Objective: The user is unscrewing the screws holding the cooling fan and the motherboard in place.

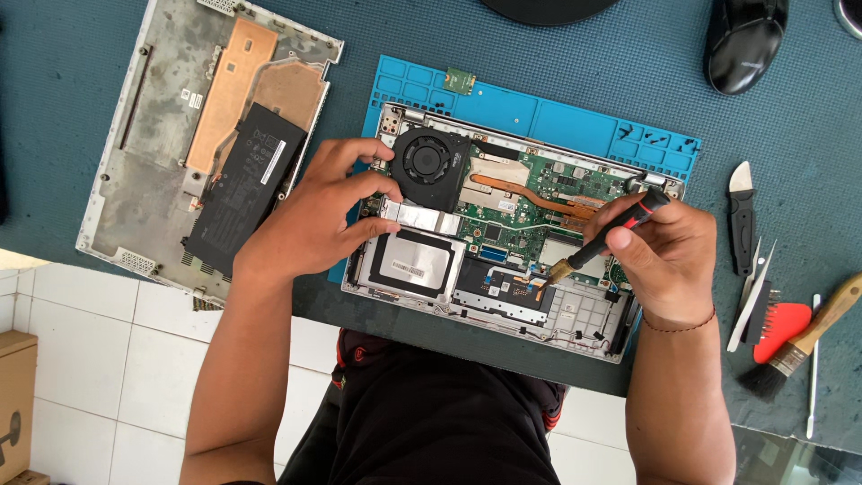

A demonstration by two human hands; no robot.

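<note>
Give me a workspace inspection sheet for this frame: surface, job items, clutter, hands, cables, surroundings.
Surface: dark bench top with a blue mat.
Job's things: opened laptop on the mat; screwdriver, tip on the board.
Clutter: removed bottom cover, black mouse, brush, pry tools.
Grippers: left hand rests by the fan; right hand has its grip on the screwdriver.
Cables: thin wires along the laptop's front edge.
Surroundings: white tiled floor, cardboard box.

Screwdriver [603, 241] tip too small, perhaps on board; mouse [743, 40] cut off.
</note>
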